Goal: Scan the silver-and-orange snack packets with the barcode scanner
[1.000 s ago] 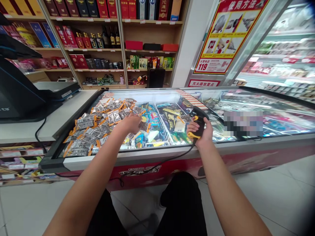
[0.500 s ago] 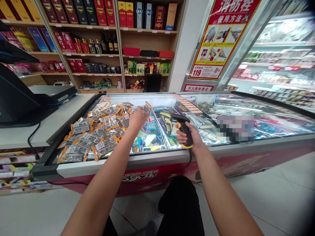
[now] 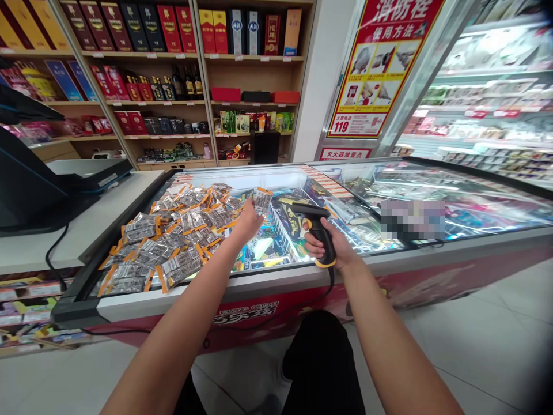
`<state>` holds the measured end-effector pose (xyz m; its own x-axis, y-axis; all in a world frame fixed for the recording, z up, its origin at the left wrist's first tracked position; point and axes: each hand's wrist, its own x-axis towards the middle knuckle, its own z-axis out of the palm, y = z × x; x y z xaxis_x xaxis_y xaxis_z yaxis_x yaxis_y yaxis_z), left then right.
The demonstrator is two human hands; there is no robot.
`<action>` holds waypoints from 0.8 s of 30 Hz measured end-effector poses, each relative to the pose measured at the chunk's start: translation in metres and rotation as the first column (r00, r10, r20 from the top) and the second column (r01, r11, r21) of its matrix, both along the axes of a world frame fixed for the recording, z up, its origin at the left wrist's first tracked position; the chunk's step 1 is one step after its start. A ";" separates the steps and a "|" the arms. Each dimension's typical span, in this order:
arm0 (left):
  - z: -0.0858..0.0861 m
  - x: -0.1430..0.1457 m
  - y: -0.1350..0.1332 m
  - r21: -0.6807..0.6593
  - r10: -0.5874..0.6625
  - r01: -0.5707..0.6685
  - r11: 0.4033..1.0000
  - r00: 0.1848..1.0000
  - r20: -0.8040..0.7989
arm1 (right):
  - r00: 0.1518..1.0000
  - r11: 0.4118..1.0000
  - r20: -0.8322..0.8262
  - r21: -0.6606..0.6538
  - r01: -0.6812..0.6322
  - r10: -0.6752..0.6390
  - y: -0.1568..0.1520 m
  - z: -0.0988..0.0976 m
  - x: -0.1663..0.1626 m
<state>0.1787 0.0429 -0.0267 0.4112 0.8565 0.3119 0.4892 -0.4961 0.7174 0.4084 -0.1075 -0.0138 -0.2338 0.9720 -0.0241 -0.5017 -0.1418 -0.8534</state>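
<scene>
Pinched in my left hand (image 3: 247, 222) is a small snack packet (image 3: 261, 202) with orange ends and a printed label facing me, held above the glass top of a chest freezer (image 3: 268, 282). My right hand (image 3: 328, 245) is wrapped round the grip of a black and yellow barcode scanner (image 3: 323, 239), its head pointing left toward the packet. A cable runs down from the scanner's handle. On the glass to the left lies a heap of similar packets (image 3: 173, 230), clear with orange edges. Bagged goods show through the glass below my hands.
A counter (image 3: 82, 230) with a dark checkout machine (image 3: 34, 178) borders the freezer on the left. Shelves of boxes and bottles (image 3: 185, 80) stand behind. To the right is a lit display fridge (image 3: 488, 109). The cable (image 3: 116, 332) hangs along the freezer's front.
The packet in my left hand has turned more upright, its label now facing me, and moved slightly nearer the scanner. The scanner has shifted slightly left. The view has tilted a little.
</scene>
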 end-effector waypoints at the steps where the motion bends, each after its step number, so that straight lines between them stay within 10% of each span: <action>1: -0.002 0.001 -0.002 0.025 -0.016 0.016 1.000 1.000 -0.021 | 1.000 1.000 -0.014 0.013 0.008 -0.008 0.000 -0.001 0.000; 15: -0.001 0.002 -0.015 0.076 -0.071 0.083 0.994 0.986 -0.149 | 0.994 0.999 -0.106 0.045 0.028 -0.023 0.004 -0.007 0.007; 20: -0.001 0.004 -0.018 0.301 0.125 -0.047 0.953 0.961 -0.248 | 0.962 0.989 -0.233 -0.007 0.145 -0.143 0.008 -0.005 0.011; 24: -0.001 0.009 -0.025 0.329 0.055 0.097 0.939 0.904 -0.424 | 0.904 0.974 -0.363 -0.073 0.213 -0.225 0.011 -0.005 0.014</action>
<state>0.1875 0.0183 -0.0278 0.5849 0.7218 0.3701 0.6928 -0.6818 0.2349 0.4224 -0.0966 -0.0185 -0.0132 0.9999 -0.0081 -0.7998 -0.0154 -0.6001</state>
